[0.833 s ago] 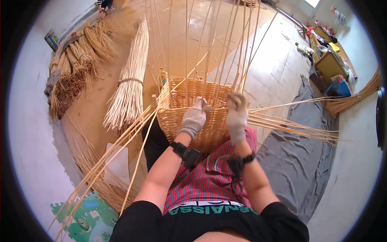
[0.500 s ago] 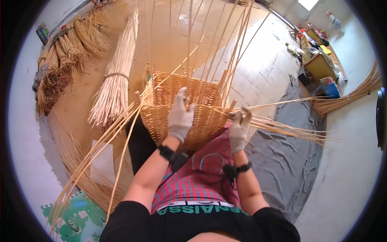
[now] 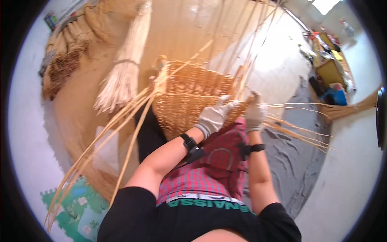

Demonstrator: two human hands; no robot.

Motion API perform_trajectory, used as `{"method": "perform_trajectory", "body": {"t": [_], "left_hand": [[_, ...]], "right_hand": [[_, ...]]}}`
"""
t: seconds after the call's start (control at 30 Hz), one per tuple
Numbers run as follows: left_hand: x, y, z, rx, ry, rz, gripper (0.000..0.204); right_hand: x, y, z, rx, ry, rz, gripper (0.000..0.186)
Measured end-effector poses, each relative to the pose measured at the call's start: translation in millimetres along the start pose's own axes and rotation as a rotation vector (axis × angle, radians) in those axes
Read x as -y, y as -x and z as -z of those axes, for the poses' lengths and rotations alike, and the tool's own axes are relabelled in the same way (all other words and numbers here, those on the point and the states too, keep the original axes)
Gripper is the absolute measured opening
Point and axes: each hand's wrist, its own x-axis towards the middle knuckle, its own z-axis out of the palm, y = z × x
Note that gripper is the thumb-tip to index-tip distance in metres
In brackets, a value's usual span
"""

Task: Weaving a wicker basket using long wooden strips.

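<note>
A half-woven wicker basket rests tilted on my lap, with tall upright stakes rising from it and loose wicker strands fanning out at its left corner. My left hand, in a pale work glove, is closed over the basket's near rim close to the right corner, thumb and fingers pointing right. Beside it, my right hand, gloved too, is closed at that corner, where more thin strands stick out to the right. Its fingertips pinch a strand there; blur hides the exact grip.
A tied bundle of peeled rods lies ahead on the left, with darker bundles by the wall. Grey cloth covers the floor on my right. Far right stand a cabinet, a blue container and another bundle. Green foam mat lies near left.
My left hand has slid right from the middle of the basket's near side to its right corner, next to my right hand. The view has swung, so the surroundings shift.
</note>
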Motion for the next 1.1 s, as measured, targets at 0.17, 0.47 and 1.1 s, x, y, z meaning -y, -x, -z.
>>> {"method": "perform_trajectory", "body": {"t": [0.17,0.47,1.1], "left_hand": [[101,107,48,-0.660,0.509,0.280,0.025],[111,174,123,-0.817,0.720,0.526,0.019],[94,131,149,-0.499,0.549,0.307,0.039]], "right_hand": [[58,-4,49,-0.070,-0.965,-0.493,0.031],[284,32,187,0.317,-1.660,0.790,0.038],[328,20,57,0.367,-1.208,0.976,0.019]]}}
